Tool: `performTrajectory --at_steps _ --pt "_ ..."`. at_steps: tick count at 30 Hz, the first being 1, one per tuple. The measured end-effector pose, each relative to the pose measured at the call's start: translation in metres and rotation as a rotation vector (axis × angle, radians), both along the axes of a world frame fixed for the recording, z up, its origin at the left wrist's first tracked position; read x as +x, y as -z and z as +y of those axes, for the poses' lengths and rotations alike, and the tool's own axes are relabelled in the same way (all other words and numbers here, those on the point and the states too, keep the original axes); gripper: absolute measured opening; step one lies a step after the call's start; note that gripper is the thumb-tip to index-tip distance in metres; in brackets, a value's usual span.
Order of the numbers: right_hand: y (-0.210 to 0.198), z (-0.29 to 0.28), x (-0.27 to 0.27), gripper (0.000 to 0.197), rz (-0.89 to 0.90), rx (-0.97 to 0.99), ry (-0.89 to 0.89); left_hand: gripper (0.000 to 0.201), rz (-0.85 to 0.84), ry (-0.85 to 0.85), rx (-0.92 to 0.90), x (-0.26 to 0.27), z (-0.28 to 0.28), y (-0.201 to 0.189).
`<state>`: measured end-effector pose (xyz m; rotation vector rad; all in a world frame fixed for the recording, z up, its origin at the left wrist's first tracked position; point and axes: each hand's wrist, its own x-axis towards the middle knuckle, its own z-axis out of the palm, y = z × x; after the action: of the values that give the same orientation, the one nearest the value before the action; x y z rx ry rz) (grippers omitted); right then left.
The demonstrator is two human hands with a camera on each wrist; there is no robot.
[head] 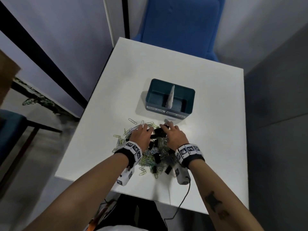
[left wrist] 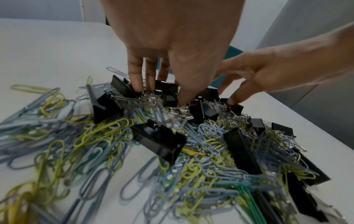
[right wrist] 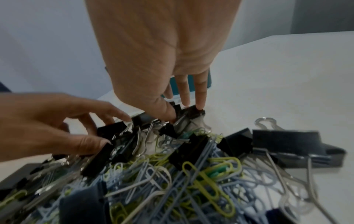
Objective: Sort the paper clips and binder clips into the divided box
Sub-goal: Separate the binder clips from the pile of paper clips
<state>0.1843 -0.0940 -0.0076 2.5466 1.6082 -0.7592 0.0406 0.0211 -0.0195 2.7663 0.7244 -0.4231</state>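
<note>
A mixed pile of coloured paper clips [head: 150, 157] and black binder clips [head: 157, 158] lies on the white table [head: 208, 147], near its front edge. Behind it stands the teal divided box [head: 156, 85], with two white labels on its front wall. Both hands are at the pile's far side. My left hand [head: 146, 129] [left wrist: 161, 94] pinches a cluster of binder clips [left wrist: 166, 91] between thumb and fingertips. My right hand [head: 165, 129] [right wrist: 184, 110] pinches a black binder clip [right wrist: 191, 113] close beside it. A sliver of the box [right wrist: 191, 83] shows behind the right fingers.
A white divider [head: 170, 97] splits the box into left and right halves. A blue chair [head: 180, 27] stands past the table's far edge. A black cable [head: 183, 200] hangs off the front edge. Loose paper clips [head: 132, 121] trail left of the pile.
</note>
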Motion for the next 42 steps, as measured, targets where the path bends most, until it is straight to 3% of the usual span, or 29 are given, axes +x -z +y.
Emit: performTrajectory --at_steps 8,15,21,23,27,31,34,36,39,42 --pt "0.005 0.013 -0.001 0.050 0.027 0.015 0.034 0.052 -0.048 -0.052 -0.080 0.006 0.006 -0.003" --pt "0.003 0.012 0.015 0.047 0.125 0.026 0.127 0.024 -0.223 -0.176 -0.305 -0.001 0.022 -0.008" --pt "0.004 -0.001 0.030 0.044 0.297 0.072 0.167 0.013 -0.460 -0.244 -0.367 0.014 0.048 -0.054" --pt "0.005 -0.004 0.031 0.049 0.271 0.078 0.121 0.015 -0.552 -0.275 -0.389 0.030 0.062 -0.075" --pt "0.006 -0.008 0.030 0.041 0.199 0.084 0.117 0.018 -0.637 -0.260 -0.420 0.065 0.085 -0.106" --pt "0.009 -0.012 0.034 0.031 0.169 0.054 0.164 0.019 -0.534 -0.110 -0.475 0.081 0.075 -0.113" --pt "0.008 -0.019 0.038 0.019 0.184 0.068 0.233 0.019 -0.360 0.015 -0.518 0.083 0.053 -0.097" --pt "0.008 -0.027 0.043 0.021 0.240 0.112 0.304 0.019 -0.249 0.073 -0.511 0.081 0.043 -0.079" --pt "0.004 -0.039 0.059 0.025 0.276 0.193 0.412 0.017 -0.154 0.069 -0.497 0.072 0.044 -0.058" --pt "0.001 -0.055 0.081 0.020 0.224 0.229 0.507 0.014 -0.082 -0.057 -0.515 0.054 0.066 -0.045"
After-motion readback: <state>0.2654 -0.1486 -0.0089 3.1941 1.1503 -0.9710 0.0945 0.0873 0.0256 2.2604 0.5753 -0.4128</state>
